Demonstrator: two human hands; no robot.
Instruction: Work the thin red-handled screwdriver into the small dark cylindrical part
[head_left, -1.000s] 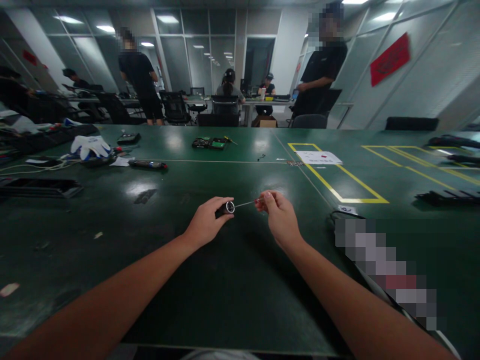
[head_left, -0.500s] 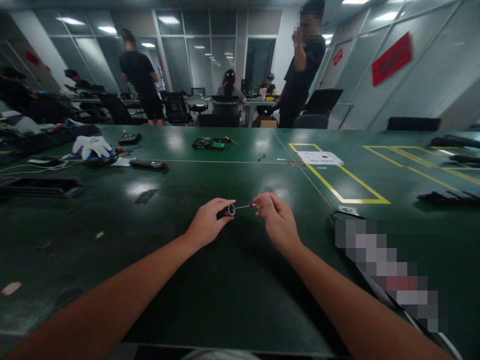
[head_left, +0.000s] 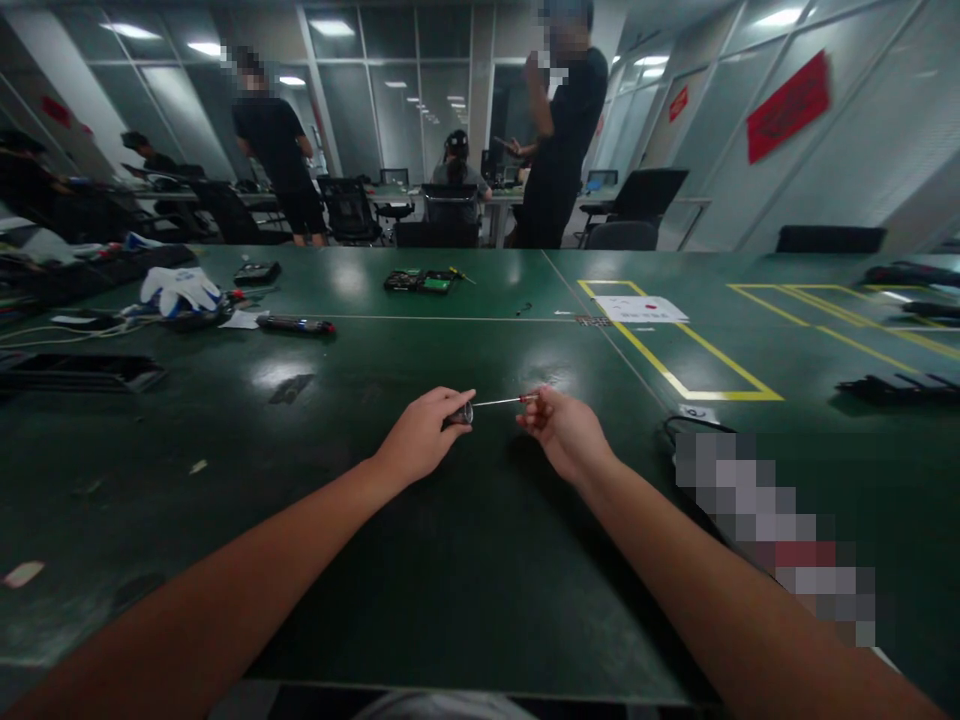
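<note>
My left hand (head_left: 429,432) is closed around a short dark cylinder (head_left: 463,413) whose round metallic rim faces right; most of its body is hidden in the fingers. In my right hand (head_left: 564,430) a thin screwdriver (head_left: 528,398) with a red handle is pinched between thumb and fingers. Its slender metal shaft points left, and the tip is at the rim of the cylinder. Whether the tip goes inside or only touches the edge, I cannot tell. Both hands are held over the green table (head_left: 420,580).
White gloves (head_left: 180,290), a dark tube-like tool (head_left: 296,326) and a black tray (head_left: 82,372) lie on the left. An open tool case (head_left: 417,281) sits farther back. Yellow tape and a paper sheet (head_left: 641,309) are at right. People stand and sit beyond the table.
My right hand has turned and shifted slightly right, showing more of its palm side, with the screwdriver still pinched. My left hand keeps its grip. The standing person at right has shifted left.
</note>
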